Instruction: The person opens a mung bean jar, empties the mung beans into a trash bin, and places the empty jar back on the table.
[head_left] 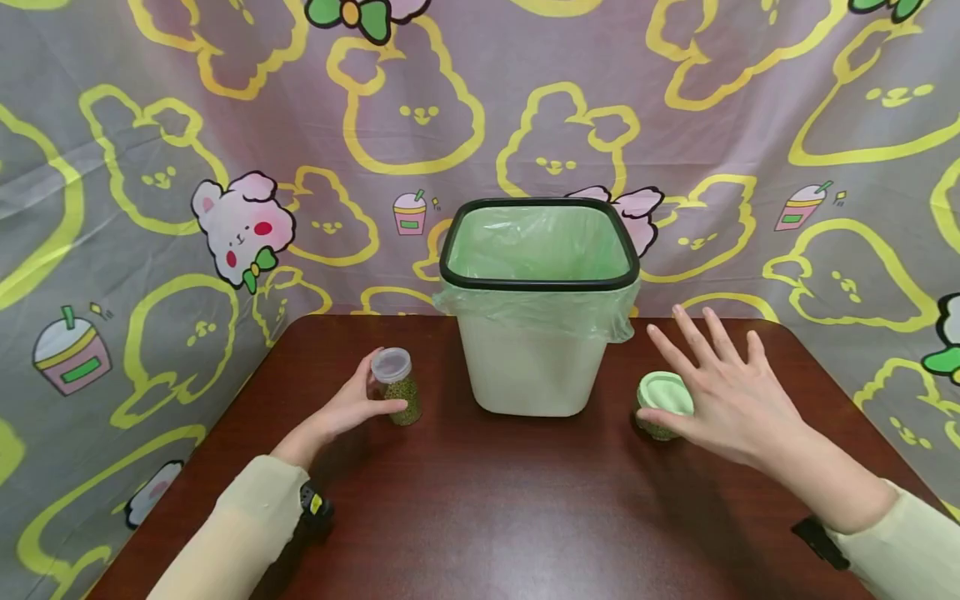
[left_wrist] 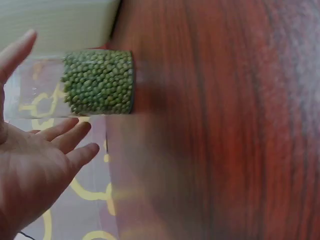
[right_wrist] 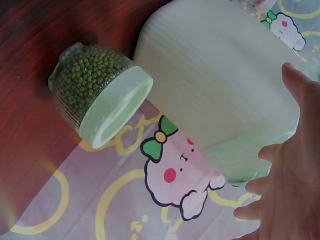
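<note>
On the left of the table stands a clear jar [head_left: 402,398] with a translucent lid, partly filled with small green beans [left_wrist: 99,81]. My left hand [head_left: 358,403] is around it, thumb on the near side and fingers on the far side. In the left wrist view those fingers [left_wrist: 75,137] are spread and nearly straight beside the jar. A second jar [right_wrist: 95,80], ribbed glass with a pale green lid [head_left: 663,395], holds similar green beans on the right. My right hand [head_left: 731,400] is spread wide above and beside it, thumb overlapping the lid in the head view.
A pale bin [head_left: 534,358] with a black rim [head_left: 540,285] and a green plastic liner [head_left: 540,237] stands between the jars at the back of the dark red-brown table [head_left: 510,508]. Behind the table hangs a patterned curtain [head_left: 480,50].
</note>
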